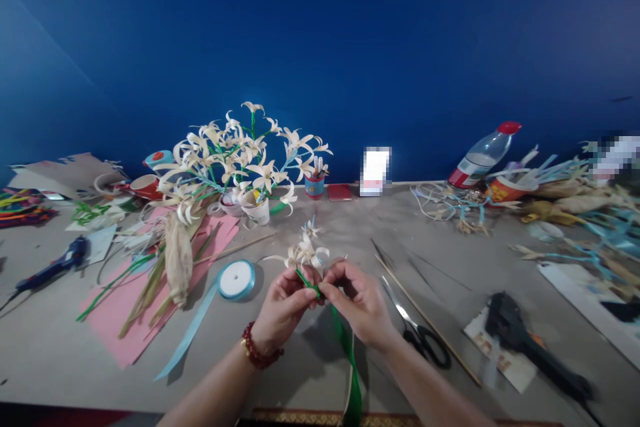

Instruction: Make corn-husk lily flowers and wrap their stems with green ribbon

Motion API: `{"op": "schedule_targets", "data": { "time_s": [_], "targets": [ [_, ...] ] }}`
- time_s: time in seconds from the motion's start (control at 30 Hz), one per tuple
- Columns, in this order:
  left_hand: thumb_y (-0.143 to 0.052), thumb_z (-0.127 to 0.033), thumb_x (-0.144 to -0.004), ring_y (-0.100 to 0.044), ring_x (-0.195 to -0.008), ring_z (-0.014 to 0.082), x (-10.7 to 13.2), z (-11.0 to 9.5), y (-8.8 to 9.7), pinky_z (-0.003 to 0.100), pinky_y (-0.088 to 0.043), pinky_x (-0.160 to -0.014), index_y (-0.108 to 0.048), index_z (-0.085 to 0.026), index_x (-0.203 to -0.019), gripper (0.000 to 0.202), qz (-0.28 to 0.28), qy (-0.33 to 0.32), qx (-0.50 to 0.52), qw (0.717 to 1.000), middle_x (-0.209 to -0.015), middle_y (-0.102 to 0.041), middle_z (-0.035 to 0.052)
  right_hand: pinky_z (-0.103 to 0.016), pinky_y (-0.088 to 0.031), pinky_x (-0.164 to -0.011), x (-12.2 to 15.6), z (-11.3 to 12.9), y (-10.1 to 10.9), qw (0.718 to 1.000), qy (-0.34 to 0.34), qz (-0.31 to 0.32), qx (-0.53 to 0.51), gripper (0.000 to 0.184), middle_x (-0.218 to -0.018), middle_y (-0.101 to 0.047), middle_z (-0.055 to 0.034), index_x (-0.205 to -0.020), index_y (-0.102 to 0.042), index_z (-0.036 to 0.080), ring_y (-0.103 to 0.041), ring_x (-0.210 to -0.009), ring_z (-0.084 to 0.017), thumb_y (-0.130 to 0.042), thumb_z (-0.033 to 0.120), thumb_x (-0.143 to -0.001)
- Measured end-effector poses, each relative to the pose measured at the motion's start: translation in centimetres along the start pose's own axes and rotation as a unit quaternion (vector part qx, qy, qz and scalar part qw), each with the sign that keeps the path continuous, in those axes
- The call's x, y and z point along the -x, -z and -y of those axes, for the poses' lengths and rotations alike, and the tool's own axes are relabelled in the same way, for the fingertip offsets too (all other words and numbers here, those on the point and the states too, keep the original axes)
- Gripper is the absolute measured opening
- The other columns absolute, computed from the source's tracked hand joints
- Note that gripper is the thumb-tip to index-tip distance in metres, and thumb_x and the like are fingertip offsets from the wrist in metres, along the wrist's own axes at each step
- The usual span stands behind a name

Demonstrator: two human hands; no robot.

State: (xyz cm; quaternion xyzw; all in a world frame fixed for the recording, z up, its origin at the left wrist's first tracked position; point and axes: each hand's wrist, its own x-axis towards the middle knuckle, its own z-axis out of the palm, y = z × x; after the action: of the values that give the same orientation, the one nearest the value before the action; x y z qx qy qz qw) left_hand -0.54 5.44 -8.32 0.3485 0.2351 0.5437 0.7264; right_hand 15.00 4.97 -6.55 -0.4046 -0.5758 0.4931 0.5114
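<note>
Both hands meet above the middle of the table. My left hand [287,303] pinches the green stem of a white artificial flower [307,255], whose curled petals rise over the fingers. With thumb and fingertips together, my right hand [357,297] grips a green ribbon [344,340] against that stem. The ribbon hangs down past the table's front edge. Just left of my left hand lies a roll of light blue ribbon [236,279], its loose end trailing toward me. Black-handled scissors [417,327] rest to the right of my right hand.
White flowers [240,153] stand in paper cups at the back left. Pink paper [123,320] bears dried husks. Glue guns lie at left [53,270] and right [535,347]. A tilted bottle [480,157] and a red cup [503,190] stand back right. A thin stick [430,320] lies near the scissors.
</note>
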Motion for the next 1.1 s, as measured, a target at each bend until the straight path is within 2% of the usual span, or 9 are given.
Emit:
{"op": "schedule_targets", "data": {
  "time_s": [0.27, 0.53, 0.83, 0.93, 1.1],
  "targets": [
    [-0.083, -0.022, -0.072, -0.056, -0.059, 0.0081, -0.1, -0.5, -0.3, 0.021, -0.042, -0.058, -0.064, -0.015, -0.08, 0.021, 0.001, 0.014, -0.014, 1.0, -0.076, -0.064, -0.0005, -0.027, -0.053, -0.06, -0.1, 0.2, 0.0, 0.999, -0.012, 0.013, -0.042, 0.019, -0.073, -0.063, -0.0007, -0.079, -0.06, 0.019, -0.063, -0.064, -0.015, -0.067, 0.035, -0.087],
    [-0.083, -0.021, -0.072, -0.056, -0.058, 0.0075, -0.2, -0.5, -0.3, 0.02, -0.044, -0.059, -0.065, -0.015, -0.081, 0.021, -0.018, 0.021, -0.013, 1.0, -0.076, -0.064, -0.0001, -0.026, -0.053, -0.059, -0.4, -0.5, -0.2, 0.998, -0.021, -0.006, -0.065, 0.024, -0.072, -0.06, 0.0014, -0.077, -0.059, 0.02, -0.062, -0.062, -0.013, -0.071, 0.039, -0.083],
    [-0.082, -0.026, -0.074, -0.053, -0.061, 0.0098, -0.3, -0.8, -0.3, 0.024, -0.043, -0.06, -0.067, -0.015, -0.081, 0.02, -0.001, 0.004, -0.047, 0.999, -0.079, -0.061, 0.0009, -0.026, -0.051, -0.063, -0.5, 0.7, 0.5, 0.99, -0.077, 0.047, -0.107, 0.022, -0.074, -0.063, 0.001, -0.085, -0.062, 0.02, -0.063, -0.066, -0.014, -0.071, 0.039, -0.083],
    [-0.082, -0.026, -0.074, -0.055, -0.069, 0.0133, -0.4, -0.9, -0.3, 0.025, -0.045, -0.064, -0.068, -0.016, -0.079, 0.018, -0.007, -0.019, -0.072, 0.997, -0.08, -0.061, 0.0018, -0.029, -0.052, -0.068, -0.4, 0.7, 0.6, 0.993, -0.06, 0.055, -0.088, 0.02, -0.079, -0.065, -0.0007, -0.086, -0.062, 0.02, -0.065, -0.073, -0.016, -0.071, 0.037, -0.081],
    [-0.087, -0.029, -0.066, -0.057, -0.081, 0.0176, -0.4, -0.9, 0.0, 0.03, -0.048, -0.078, -0.07, -0.016, -0.073, 0.023, -0.036, -0.047, -0.099, 0.993, -0.079, -0.061, 0.0026, -0.026, -0.05, -0.068, -0.3, 0.9, 0.7, 0.998, 0.026, 0.052, 0.027, 0.014, -0.083, -0.065, -0.0014, -0.088, -0.064, 0.02, -0.063, -0.076, -0.017, -0.072, 0.024, -0.076]
  ]
}}
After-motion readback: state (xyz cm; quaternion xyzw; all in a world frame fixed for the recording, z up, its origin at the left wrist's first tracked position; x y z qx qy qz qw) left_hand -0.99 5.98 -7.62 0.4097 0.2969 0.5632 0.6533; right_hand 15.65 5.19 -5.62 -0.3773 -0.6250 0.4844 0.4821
